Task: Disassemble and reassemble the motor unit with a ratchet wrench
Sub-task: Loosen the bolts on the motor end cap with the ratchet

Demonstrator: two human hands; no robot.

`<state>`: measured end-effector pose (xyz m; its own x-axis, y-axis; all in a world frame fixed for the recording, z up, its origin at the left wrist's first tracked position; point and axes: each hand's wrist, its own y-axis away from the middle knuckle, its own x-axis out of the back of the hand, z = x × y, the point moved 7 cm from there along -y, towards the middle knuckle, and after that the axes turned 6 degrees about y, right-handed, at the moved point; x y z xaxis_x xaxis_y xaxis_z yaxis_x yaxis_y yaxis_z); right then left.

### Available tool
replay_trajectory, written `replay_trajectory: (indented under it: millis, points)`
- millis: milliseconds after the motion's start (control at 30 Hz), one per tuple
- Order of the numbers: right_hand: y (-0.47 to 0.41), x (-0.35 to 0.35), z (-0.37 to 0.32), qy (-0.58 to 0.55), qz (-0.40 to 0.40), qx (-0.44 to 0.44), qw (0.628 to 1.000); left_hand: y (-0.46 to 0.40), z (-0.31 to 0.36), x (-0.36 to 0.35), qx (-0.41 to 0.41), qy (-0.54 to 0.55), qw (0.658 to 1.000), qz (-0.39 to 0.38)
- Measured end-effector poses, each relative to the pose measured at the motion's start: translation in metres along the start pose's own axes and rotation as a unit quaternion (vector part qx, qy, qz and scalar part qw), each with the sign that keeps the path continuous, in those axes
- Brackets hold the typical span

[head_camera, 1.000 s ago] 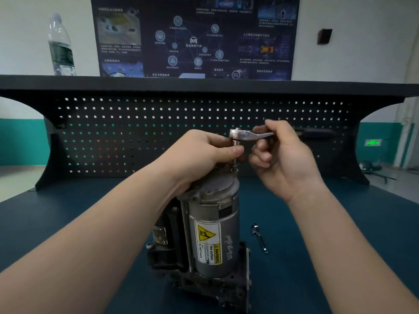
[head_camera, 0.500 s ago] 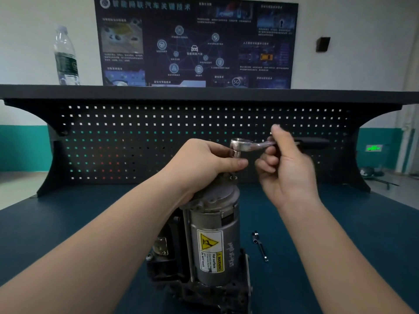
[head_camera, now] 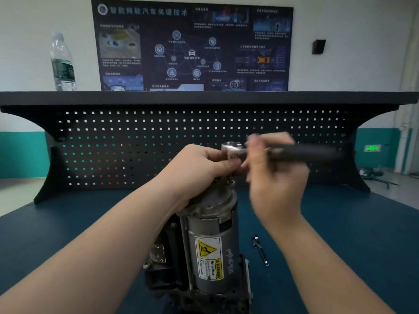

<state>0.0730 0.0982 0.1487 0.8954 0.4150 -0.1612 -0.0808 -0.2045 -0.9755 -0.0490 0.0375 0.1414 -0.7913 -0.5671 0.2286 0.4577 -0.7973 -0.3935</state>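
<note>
At the middle of the dark blue desk (head_camera: 340,234), the grey cylindrical metal motor unit (head_camera: 210,252) stands upright. The left hand (head_camera: 199,171) clamps its top; the right hand (head_camera: 274,175) grips the black-handled steel ratchet wrench (head_camera: 283,151), blurred. A careless swing could slip the socket off. The clear plastic water bottle (head_camera: 62,64) on the shelf looks part full.

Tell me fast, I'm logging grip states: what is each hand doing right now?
Left hand: grips the top of the motor unit, steadying it.
Right hand: blurred, fingers curled round the ratchet wrench handle.
</note>
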Motion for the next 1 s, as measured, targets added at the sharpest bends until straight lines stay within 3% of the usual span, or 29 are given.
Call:
replay_trajectory:
  millis: [33,67,100,133,167,200,233,267,300,333,367,400,433,467,500,533,567,600,633,667,700,733,800,833,867,900,933,967,1000]
  points:
    - [-0.003,0.006,0.019,-0.075,0.045,-0.142,0.986,0.0,0.0,0.0,0.004,0.011,1.0,-0.001]
    - [0.001,0.004,0.041,-0.187,0.072,-0.298,0.933,0.0,-0.001,0.0,0.008,0.018,1.0,-0.003]
    - [0.01,-0.004,0.059,-0.299,0.079,-0.426,0.85,-0.001,-0.002,-0.001,0.012,0.025,1.0,-0.006]
    - [0.017,-0.011,0.068,-0.369,0.079,-0.508,0.774,-0.002,-0.003,-0.001,0.013,0.029,0.999,-0.009]
    - [0.022,-0.014,0.073,-0.396,0.08,-0.545,0.735,-0.002,-0.003,-0.002,0.013,0.028,0.999,-0.01]
    - [0.022,-0.016,0.073,-0.397,0.075,-0.545,0.735,-0.002,-0.003,-0.001,0.014,0.025,1.0,-0.008]
    - [0.02,-0.014,0.069,-0.374,0.068,-0.509,0.772,-0.003,-0.003,-0.001,0.014,0.019,1.0,-0.002]
    - [0.015,-0.008,0.063,-0.305,0.068,-0.432,0.846,-0.003,-0.004,0.0,0.013,0.012,1.0,0.004]
    - [0.006,0.003,0.046,-0.192,0.067,-0.303,0.931,-0.003,-0.004,0.0,0.012,0.007,1.0,0.007]
    - [-0.001,0.008,0.021,-0.068,0.049,-0.141,0.987,-0.002,-0.003,0.0,0.008,0.002,1.0,0.005]
    - [-0.001,0.003,-0.005,0.02,0.005,0.017,1.0,-0.001,-0.001,0.0,0.002,-0.009,1.0,0.001]
    - [0.004,-0.005,-0.02,0.074,-0.033,0.124,0.989,0.0,0.0,0.001,-0.002,-0.02,1.0,-0.003]
    - [0.006,-0.008,-0.023,0.089,-0.047,0.152,0.983,0.001,0.0,0.0,-0.004,-0.021,1.0,-0.009]
    - [0.004,-0.005,-0.018,0.074,-0.033,0.11,0.991,0.001,0.0,-0.001,-0.002,-0.008,1.0,-0.017]
    - [-0.001,0.0,-0.004,0.01,-0.004,-0.004,1.0,0.001,0.0,-0.002,0.0,0.009,1.0,-0.021]
    - [-0.002,0.004,0.018,-0.097,0.037,-0.167,0.98,0.001,-0.001,-0.001,0.003,0.02,1.0,-0.02]
    - [0.005,-0.001,0.04,-0.231,0.067,-0.326,0.915,0.0,-0.002,-0.001,0.007,0.023,1.0,-0.017]
    - [0.013,-0.009,0.055,-0.341,0.083,-0.447,0.823,0.0,-0.002,-0.001,0.01,0.025,1.0,-0.014]
    - [0.018,-0.014,0.065,-0.392,0.086,-0.518,0.756,0.0,-0.002,-0.002,0.013,0.029,0.999,-0.011]
    - [0.02,-0.015,0.069,-0.399,0.076,-0.546,0.732,0.0,-0.002,-0.002,0.015,0.032,0.999,-0.005]
    - [0.017,-0.013,0.068,-0.384,0.058,-0.531,0.754,0.001,-0.002,-0.002,0.017,0.031,0.999,0.001]
    - [0.012,-0.009,0.064,-0.333,0.041,-0.472,0.815,0.001,-0.001,-0.001,0.017,0.026,0.999,0.007]
    - [-0.003,0.005,0.029,-0.099,0.012,-0.2,0.975,0.002,0.001,0.0,0.011,0.006,1.0,0.011]
    - [-0.004,0.002,0.004,0.004,-0.018,-0.039,0.999,0.002,0.001,0.0,0.009,-0.01,1.0,0.009]
    - [0.001,-0.005,-0.014,0.066,-0.045,0.086,0.993,0.002,0.001,0.0,0.007,-0.025,1.0,0.006]
    - [0.005,-0.008,-0.019,0.086,-0.055,0.135,0.986,0.003,0.001,0.001,0.007,-0.028,1.0,0.002]
    - [0.004,-0.006,-0.016,0.066,-0.042,0.106,0.991,0.003,0.001,0.001,0.005,-0.018,1.0,-0.003]
    - [-0.001,-0.001,-0.002,-0.006,-0.016,-0.003,1.0,0.002,0.0,0.0,0.004,-0.004,1.0,-0.008]
    - [-0.002,0.002,0.018,-0.122,0.022,-0.163,0.979,0.002,0.0,0.0,0.004,0.004,1.0,-0.01]
